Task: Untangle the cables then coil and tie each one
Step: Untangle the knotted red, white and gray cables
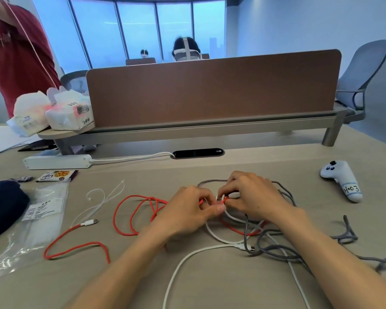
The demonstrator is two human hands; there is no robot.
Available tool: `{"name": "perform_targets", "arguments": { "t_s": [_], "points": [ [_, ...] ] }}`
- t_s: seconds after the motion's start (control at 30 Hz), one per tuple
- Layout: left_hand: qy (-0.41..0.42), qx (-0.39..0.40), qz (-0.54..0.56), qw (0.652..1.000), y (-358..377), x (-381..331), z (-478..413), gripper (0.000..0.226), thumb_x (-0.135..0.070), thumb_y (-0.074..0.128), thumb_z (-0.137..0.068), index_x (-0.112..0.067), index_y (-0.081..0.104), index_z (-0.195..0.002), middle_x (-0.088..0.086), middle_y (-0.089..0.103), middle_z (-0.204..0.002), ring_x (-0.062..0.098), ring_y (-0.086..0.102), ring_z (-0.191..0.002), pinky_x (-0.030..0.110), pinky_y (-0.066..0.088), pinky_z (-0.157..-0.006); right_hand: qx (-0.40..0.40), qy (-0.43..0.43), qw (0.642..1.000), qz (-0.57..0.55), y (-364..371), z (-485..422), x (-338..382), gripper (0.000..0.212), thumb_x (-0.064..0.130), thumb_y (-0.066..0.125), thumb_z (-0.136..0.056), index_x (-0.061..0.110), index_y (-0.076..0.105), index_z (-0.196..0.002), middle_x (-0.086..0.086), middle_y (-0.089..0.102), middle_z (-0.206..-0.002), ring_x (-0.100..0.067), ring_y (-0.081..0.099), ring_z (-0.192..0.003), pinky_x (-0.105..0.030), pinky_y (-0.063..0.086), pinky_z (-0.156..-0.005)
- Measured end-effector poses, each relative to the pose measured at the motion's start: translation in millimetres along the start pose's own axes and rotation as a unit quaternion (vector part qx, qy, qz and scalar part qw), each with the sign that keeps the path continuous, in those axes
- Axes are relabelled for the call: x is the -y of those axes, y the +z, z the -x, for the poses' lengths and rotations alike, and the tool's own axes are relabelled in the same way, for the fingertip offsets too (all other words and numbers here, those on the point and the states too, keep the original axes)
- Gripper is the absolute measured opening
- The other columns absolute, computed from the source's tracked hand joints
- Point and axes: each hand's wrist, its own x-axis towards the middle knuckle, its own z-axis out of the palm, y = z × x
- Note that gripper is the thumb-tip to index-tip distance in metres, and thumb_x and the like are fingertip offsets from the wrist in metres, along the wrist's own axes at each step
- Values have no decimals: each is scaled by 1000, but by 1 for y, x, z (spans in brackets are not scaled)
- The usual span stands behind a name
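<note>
- Both hands are close together at the knot, which lies on the near side of the power strip and to its right. The left hand pinches a strand of the red cable. The right hand pinches the same cable just where the white cable crosses it.
- If the two hands pull apart along the strand, the knot probably becomes tighter, not looser. It is safer to open the loop first.
- The grey cable passes under the right hand and over the other two cables, further right of the power strip. A strong pull on the red one can drag it along and make new crossings.
- The free red loops lie straight in front of the power strip. They can twist on themselves when the end is fed through.
- The connector of the red cable is white, so it may be mistaken for the white cable.
- The loose ties lie just near the power strip; a sliding cable can sweep them away.
</note>
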Motion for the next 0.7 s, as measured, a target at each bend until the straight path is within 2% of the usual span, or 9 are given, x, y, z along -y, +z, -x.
{"name": "perform_targets", "arguments": {
  "t_s": [0.07, 0.13, 0.23, 0.3, 0.37, 0.43, 0.53, 0.63, 0.7],
  "points": [
    [31, -30, 3, 999, -3, -2, 1, 25, -44, 61, -88, -25, 72, -76, -7, 58, -56, 10, 46, -53, 25, 36, -52, -2, -2, 1000, -4, 0, 0, -1, 24, 51, 58, -85, 46, 65, -107, 14, 56, -110, -14, 55, -100, -33, 45, -76],
    [50, -73, 70, 994, -9, -6, 2, 29, -35, 62, -91, -18, 71, -69, -10, 47, -48, 6, 36, -47, 20, 29, -49, -14, 3, 1000, -15, 2, -1, -5, 25, 51, 58, -86, 46, 65, -109, 15, 57, -109, -13, 55, -99, -33, 44, -73],
    [33, -167, 189, 967, -24, -11, 2, 44, -37, 63, -88, -7, 54, -56, -8, 35, -50, 7, 29, -48, 23, 25, -48, -20, 24, 999, -19, 3, -3, -15, 24, 49, 58, -87, 44, 66, -109, 15, 57, -110, -14, 56, -100, -32, 44, -72],
    [1, -215, 251, 944, -33, -9, 1, 48, -34, 65, -87, -10, 41, -52, -8, 30, -50, 10, 26, -48, 23, 25, -47, -10, 39, 999, -16, 4, -1, -24, 21, 43, 59, -88, 43, 67, -107, 14, 57, -112, -16, 56, -100, -33, 45, -73],
    [-22, -228, 272, 935, -40, -5, 0, 48, -31, 66, -88, -15, 39, -51, -8, 29, -50, 10, 25, -47, 21, 25, -45, -6, 47, 998, -30, 4, 1, -29, 19, 41, 60, -87, 43, 69, -104, 13, 58, -110, -15, 56, -98, -32, 46, -73],
    [-29, -236, 283, 929, -46, -4, 0, 48, -29, 65, -89, -16, 38, -52, -4, 29, -51, 11, 24, -46, 17, 26, -44, -4, 47, 998, -41, 2, 0, -31, 19, 47, 61, -85, 45, 68, -103, 13, 58, -108, -14, 55, -97, -32, 46, -72],
    [-47, -281, 355, 890, -54, -5, 0, 47, -23, 63, -91, -16, 35, -53, 6, 25, -56, 12, 19, -45, 18, 21, -39, 9, 46, 997, -56, -1, -2, -31, 28, 54, 59, -83, 45, 66, -108, 12, 56, -109, -11, 52, -94, -32, 45, -74],
    [-52, -315, 436, 841, -63, -5, 2, 46, -18, 58, -92, -17, 33, -54, -1, 25, -49, 10, 16, -42, 18, 16, -38, 37, 39, 997, -55, -1, 1, -32, 29, 52, 58, -83, 46, 63, -111, 17, 51, -107, -13, 52, -100, -36, 47, -80],
    [-47, -328, 447, 831, -67, -3, 3, 46, -17, 58, -93, -17, 33, -54, -2, 23, -50, 11, 16, -43, 20, 14, -39, 51, 36, 996, -57, -2, 2, -32, 30, 49, 59, -83, 46, 63, -113, 20, 44, -101, -13, 51, -106, -36, 45, -82]
  ]
}}
